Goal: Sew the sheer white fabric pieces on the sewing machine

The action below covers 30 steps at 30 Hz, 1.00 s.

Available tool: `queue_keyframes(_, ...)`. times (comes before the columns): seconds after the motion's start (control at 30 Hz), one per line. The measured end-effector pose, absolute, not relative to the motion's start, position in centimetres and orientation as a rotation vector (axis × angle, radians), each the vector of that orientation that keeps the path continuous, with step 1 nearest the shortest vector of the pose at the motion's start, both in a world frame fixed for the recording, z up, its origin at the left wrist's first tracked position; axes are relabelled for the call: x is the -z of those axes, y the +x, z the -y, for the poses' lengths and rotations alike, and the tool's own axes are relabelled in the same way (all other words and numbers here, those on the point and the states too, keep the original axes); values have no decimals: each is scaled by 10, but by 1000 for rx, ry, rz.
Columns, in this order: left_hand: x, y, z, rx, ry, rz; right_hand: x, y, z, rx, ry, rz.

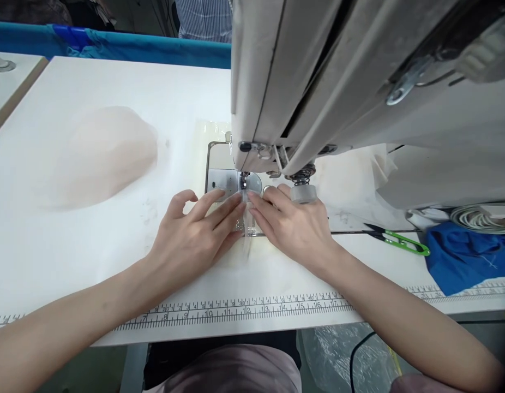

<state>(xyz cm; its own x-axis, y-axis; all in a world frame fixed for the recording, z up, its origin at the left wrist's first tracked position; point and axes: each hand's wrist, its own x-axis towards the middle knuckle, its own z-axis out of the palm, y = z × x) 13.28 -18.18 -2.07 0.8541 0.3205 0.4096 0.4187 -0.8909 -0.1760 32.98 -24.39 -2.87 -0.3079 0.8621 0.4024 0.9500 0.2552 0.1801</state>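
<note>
Your left hand point(191, 234) and right hand point(295, 226) rest unclenched near the foot point(244, 182): guide the strip point(246, 218) straight, keeping fingertips point(238, 198) clear.

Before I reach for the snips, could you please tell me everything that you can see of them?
The snips lie on the white table, to the right of the right hand, beside the blue cloth. Their green handle looks plastic; the dark, metal-looking blades stand slightly apart, tips pointing left. Nobody holds them.
</note>
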Motion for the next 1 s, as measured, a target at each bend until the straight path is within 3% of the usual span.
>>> queue_keyframes(0.63,23,136,177,528,-2783,597,28,334,238,503,-1779,2293)
queue_keyframes(1.0,22,136,178,521,-2779,602,29,334,240,640,-1691,2277)
